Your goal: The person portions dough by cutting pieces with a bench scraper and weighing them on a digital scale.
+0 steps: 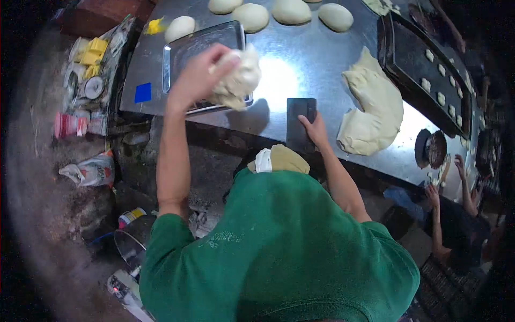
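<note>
**Inspector:** Status of the dough work?

**Onlooker:** Five rounded pale dough balls (252, 17) are shaped and lined up at the far edge of the steel surface (279, 80). A large pale slab of uncut dough (373, 107) lies to the right, so by my judgement much remains to portion.

**Inspector:** Hands?

**Onlooker:** Left hand (197, 78) has its grip closed on a ragged lump of dough (236, 80), raised over the shallow rectangular metal tray (185, 51). Right hand (315, 130) rests fingers spread on a flat dark bench scraper (300, 115) lying on the surface, just beside the slab; not clasping it.

**Inspector:** Others?

**Onlooker:** Another person's hands (445, 177) work at the right end.
</note>
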`<state>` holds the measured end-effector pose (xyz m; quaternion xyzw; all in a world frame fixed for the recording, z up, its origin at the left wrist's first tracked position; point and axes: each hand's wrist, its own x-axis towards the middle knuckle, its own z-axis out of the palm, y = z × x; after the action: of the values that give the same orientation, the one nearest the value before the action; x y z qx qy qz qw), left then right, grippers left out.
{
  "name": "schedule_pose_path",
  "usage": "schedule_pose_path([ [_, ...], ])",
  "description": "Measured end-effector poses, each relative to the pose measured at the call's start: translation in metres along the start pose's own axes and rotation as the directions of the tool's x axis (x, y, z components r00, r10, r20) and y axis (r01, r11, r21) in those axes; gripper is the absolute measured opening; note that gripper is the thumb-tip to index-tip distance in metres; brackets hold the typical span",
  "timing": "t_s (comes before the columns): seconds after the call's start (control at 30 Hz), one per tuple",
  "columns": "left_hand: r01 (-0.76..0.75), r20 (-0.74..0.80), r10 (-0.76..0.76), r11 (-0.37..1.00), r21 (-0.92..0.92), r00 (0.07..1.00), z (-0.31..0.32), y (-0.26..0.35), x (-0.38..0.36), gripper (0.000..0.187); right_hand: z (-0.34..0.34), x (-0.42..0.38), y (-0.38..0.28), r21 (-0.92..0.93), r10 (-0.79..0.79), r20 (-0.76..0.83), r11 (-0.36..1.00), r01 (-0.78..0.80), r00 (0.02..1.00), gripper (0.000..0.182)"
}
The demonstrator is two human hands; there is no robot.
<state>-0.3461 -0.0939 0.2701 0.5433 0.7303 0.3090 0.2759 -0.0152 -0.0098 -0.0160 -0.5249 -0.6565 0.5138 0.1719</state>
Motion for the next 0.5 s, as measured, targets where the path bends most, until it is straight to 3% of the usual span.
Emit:
schedule_pose_path([
  [0.07, 0.002, -0.205, 0.010, 0.998, 0.061, 0.979, -0.021, -0.028, 0.006, 0.046, -0.007, 0.000, -0.008, -0.033, 0.019, 0.025, 0.999, -0.018, 1.000, 0.057],
  [0.17, -0.025, -0.312, 0.093, 0.976, 0.217, 0.946, -0.017, -0.099, 0.023, 0.048, -0.010, -0.001, -0.015, -0.014, 0.018, 0.062, 1.000, -0.017, 0.998, 0.055],
  [0.23, -0.104, -0.404, 0.313, 0.881, 0.462, 0.860, -0.005, -0.101, 0.017, 0.046, -0.008, 0.002, -0.011, 0.024, 0.007, 0.090, 1.000, -0.010, 0.996, 0.054],
  [0.33, -0.169, -0.413, 0.284, 0.941, 0.292, 0.866, 0.008, -0.074, 0.018, 0.034, -0.005, 0.000, 0.001, 0.041, -0.034, 0.043, 0.999, 0.032, 0.999, 0.050],
  [0.4, -0.148, -0.378, 0.103, 0.985, -0.092, 0.920, 0.023, -0.045, 0.017, 0.029, -0.009, -0.005, 0.004, 0.060, -0.057, 0.039, 0.997, 0.055, 0.998, 0.047],
  [0.5, -0.249, -0.312, 0.220, 0.967, -0.056, 0.924, 0.071, -0.026, 0.006, 0.026, -0.026, -0.021, -0.012, 0.156, -0.020, 0.028, 0.988, 0.015, 0.999, 0.042],
])
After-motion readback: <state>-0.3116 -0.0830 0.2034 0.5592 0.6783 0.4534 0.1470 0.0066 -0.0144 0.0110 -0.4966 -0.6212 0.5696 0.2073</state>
